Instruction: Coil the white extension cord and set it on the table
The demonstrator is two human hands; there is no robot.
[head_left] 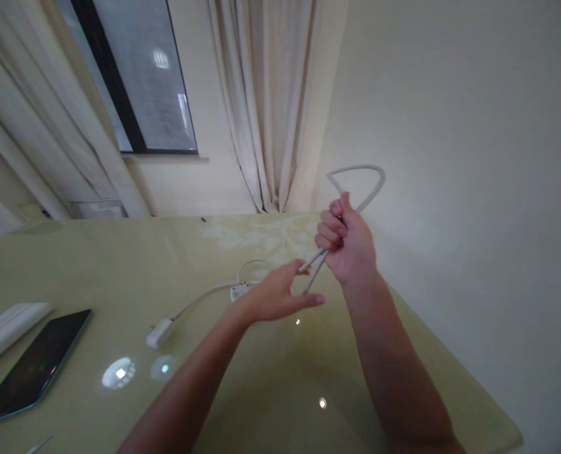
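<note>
My right hand [349, 243] is closed in a fist around a folded bundle of white power cord [377, 186], held above the table. One loop of it sticks up past the thumb, and two strands come out below the fist. My left hand [285, 291] is just below and to the left, thumb and fingers apart, with those lower strands between them; the fingertips are at the cord. On the table, a white plug [160, 334] lies at the end of a cord running to a white block [239, 292], partly hidden behind my left hand.
A dark tablet [37, 362] and a long white box-like object [11, 328] lie on the left of the glossy greenish table [133, 265]. A wall [474, 189] borders the right side. Curtains [271, 113] and a window [148, 75] stand behind the far edge.
</note>
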